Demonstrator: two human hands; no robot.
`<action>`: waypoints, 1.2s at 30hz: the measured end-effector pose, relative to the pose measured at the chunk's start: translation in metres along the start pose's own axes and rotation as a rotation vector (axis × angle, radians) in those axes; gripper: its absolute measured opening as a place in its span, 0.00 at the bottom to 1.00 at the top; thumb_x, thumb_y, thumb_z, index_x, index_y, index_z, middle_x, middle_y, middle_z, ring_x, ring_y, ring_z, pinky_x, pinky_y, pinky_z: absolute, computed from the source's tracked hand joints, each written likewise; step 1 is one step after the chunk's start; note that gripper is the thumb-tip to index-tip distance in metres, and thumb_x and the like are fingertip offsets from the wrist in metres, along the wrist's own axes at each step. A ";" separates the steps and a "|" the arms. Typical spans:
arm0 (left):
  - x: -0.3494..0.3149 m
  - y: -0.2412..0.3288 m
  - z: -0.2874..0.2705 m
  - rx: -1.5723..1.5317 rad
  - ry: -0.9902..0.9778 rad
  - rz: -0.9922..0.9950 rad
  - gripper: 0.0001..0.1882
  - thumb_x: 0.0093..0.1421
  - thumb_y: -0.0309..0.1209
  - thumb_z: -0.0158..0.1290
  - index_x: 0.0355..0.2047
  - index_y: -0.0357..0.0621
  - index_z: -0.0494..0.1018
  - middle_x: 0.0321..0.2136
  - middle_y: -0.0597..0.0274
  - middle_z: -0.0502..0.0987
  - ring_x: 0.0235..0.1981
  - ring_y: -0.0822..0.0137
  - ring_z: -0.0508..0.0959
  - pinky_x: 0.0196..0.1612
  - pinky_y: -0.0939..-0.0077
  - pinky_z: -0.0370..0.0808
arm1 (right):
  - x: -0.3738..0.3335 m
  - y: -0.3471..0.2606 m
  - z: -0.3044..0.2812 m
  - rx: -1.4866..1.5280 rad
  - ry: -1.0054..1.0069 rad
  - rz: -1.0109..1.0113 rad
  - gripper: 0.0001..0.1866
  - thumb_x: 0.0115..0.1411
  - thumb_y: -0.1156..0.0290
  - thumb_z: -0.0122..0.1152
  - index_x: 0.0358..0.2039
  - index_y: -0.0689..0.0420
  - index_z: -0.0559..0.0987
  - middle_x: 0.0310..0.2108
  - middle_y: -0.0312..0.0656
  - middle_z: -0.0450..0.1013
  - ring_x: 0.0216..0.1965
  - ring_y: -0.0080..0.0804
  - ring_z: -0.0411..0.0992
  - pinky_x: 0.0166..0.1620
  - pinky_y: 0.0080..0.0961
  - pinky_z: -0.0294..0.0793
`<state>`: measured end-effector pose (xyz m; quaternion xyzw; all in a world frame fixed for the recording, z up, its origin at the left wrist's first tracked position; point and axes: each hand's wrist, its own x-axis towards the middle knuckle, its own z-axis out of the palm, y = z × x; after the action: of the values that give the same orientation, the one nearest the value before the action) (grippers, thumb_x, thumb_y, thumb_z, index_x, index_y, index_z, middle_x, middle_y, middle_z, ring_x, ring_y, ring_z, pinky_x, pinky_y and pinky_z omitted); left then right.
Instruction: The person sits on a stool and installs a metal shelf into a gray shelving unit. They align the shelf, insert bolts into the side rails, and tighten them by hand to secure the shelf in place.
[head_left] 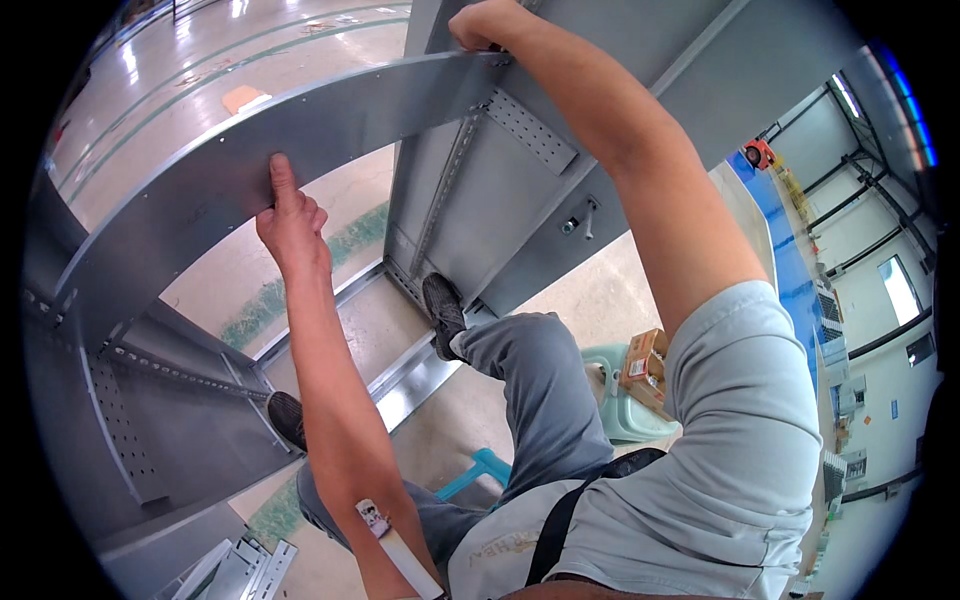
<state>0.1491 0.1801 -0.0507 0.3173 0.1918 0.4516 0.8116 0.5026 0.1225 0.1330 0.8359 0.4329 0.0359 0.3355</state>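
Note:
A long grey metal panel (pixel 340 120) spans the upper part of a grey metal cabinet frame, between its two sides. My left hand (pixel 295 220) is at the panel's lower edge, its thumb flat against the near face and the other fingers curled at the edge. My right hand (pixel 485 25) is closed at the panel's far right end, close to the right cabinet side (pixel 480 170). Its fingertips are mostly hidden, and a small dark bit shows below them. Perforated strips run along both the right side and the left cabinet side (pixel 170 400).
A grey door with a latch handle (pixel 590 218) stands at right. Behind my leg, a pale green plastic stool (pixel 635 420) bears an open cardboard box (pixel 645 368). My shoes rest by the frame's bottom rail (pixel 415 385). Metal parts (pixel 240 570) lie at lower left.

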 end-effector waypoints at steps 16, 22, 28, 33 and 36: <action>-0.003 -0.003 0.003 0.006 -0.003 -0.032 0.18 0.62 0.49 0.62 0.34 0.54 0.69 0.17 0.78 0.53 0.15 0.83 0.52 0.16 0.82 0.48 | -0.033 0.003 -0.010 0.306 -0.220 0.081 0.12 0.57 0.63 0.62 0.31 0.59 0.84 0.33 0.48 0.82 0.33 0.42 0.81 0.35 0.42 0.80; -0.001 0.003 -0.006 -0.010 0.000 -0.054 0.18 0.61 0.48 0.64 0.36 0.51 0.71 0.18 0.77 0.57 0.15 0.83 0.52 0.17 0.82 0.48 | -0.062 -0.025 -0.025 0.158 0.003 0.030 0.27 0.59 0.46 0.60 0.41 0.61 0.84 0.39 0.48 0.81 0.39 0.47 0.80 0.40 0.42 0.78; -0.006 0.013 -0.007 -0.029 -0.028 -0.132 0.18 0.61 0.48 0.64 0.33 0.51 0.70 0.18 0.75 0.58 0.17 0.81 0.57 0.18 0.83 0.53 | -0.066 -0.024 -0.021 0.151 0.134 0.060 0.26 0.58 0.47 0.62 0.39 0.61 0.84 0.38 0.47 0.82 0.40 0.46 0.80 0.43 0.42 0.78; -0.002 0.007 -0.011 -0.124 -0.151 -0.210 0.19 0.60 0.48 0.65 0.34 0.49 0.71 0.20 0.70 0.65 0.20 0.74 0.66 0.24 0.78 0.67 | -0.090 -0.021 -0.020 0.375 0.516 0.093 0.23 0.60 0.51 0.62 0.37 0.61 0.84 0.32 0.45 0.81 0.35 0.42 0.79 0.39 0.36 0.78; 0.002 0.017 -0.023 -0.093 -0.154 -0.215 0.21 0.59 0.49 0.65 0.37 0.47 0.71 0.23 0.67 0.69 0.25 0.70 0.75 0.31 0.72 0.79 | -0.137 -0.085 -0.024 0.818 0.966 0.006 0.16 0.59 0.57 0.65 0.32 0.58 0.84 0.32 0.47 0.81 0.34 0.37 0.79 0.39 0.35 0.79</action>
<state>0.1262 0.1965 -0.0562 0.2906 0.1408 0.3447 0.8814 0.3489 0.0664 0.1323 0.7872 0.5119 0.2417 -0.2447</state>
